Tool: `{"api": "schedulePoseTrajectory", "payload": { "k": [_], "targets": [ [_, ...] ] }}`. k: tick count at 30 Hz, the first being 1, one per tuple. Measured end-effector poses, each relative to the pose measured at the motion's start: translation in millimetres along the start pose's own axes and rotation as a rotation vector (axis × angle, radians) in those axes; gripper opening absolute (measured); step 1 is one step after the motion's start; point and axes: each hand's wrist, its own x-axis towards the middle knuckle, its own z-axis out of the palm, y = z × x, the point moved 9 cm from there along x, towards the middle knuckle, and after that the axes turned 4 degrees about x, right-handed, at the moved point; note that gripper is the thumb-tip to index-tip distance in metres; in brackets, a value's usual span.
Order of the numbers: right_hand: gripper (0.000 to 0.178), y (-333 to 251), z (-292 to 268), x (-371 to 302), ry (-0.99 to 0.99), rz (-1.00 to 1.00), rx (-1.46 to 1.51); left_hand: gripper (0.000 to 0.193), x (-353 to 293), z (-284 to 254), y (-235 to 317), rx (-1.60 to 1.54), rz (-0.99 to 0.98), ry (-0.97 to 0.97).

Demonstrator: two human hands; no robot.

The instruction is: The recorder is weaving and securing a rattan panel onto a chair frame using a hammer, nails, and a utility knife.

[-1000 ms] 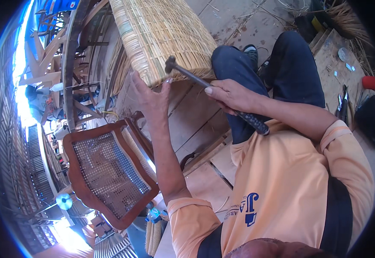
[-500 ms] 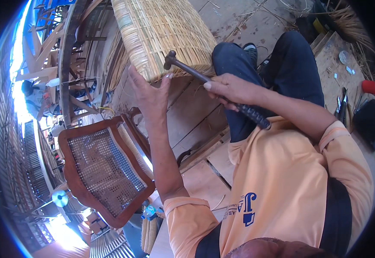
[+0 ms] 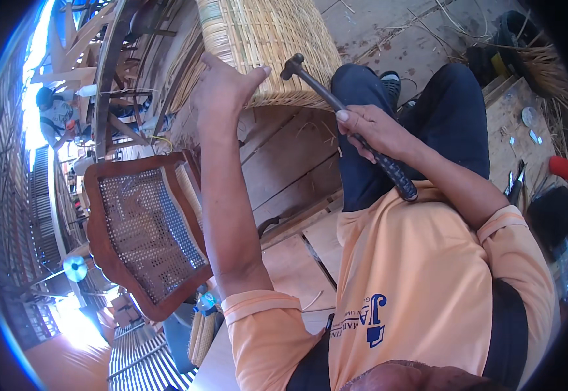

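Observation:
A woven cane or rattan piece (image 3: 277, 49), shaped like a basket or seat, stands at the top in front of my knees. My left hand (image 3: 226, 88) rests at its lower left corner, thumb and forefinger spread wide; the other fingers are partly hidden. Closed round the shaft of a hammer (image 3: 320, 88), my right hand (image 3: 375, 130) is above my lap. The hammer's small metal head points up and left, close to the weaving but seemingly apart from it. Its dark, textured grip slants down toward my waist.
A brown wooden frame with a cane mesh panel (image 3: 150, 228) stands at left. On a board (image 3: 515, 117) at right lie pliers-like tools (image 3: 517, 182) and a red container (image 3: 561, 168). Another person (image 3: 56, 117) is far left. Cane strips litter the floor.
My left hand has moved up along the woven piece's corner, and its thumb has spread farther out. The hammer has shifted slightly right, still in my right hand. The whole view has shifted a little.

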Motion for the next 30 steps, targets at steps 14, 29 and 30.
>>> {"api": "schedulePoseTrajectory", "payload": {
  "k": [14,29,30],
  "targets": [
    [0.042,1,11,9,-0.025,-0.011,-0.21,0.119,-1,1,-4,0.051,-0.076,-0.107],
    [0.042,-29,10,-2,0.059,-0.104,-0.164,0.119,-4,-2,-1,0.094,-0.048,-0.075],
    [0.042,-27,10,1,0.061,-0.103,-0.164,0.119,-3,-2,0,0.099,-0.039,-0.068]
  ]
}}
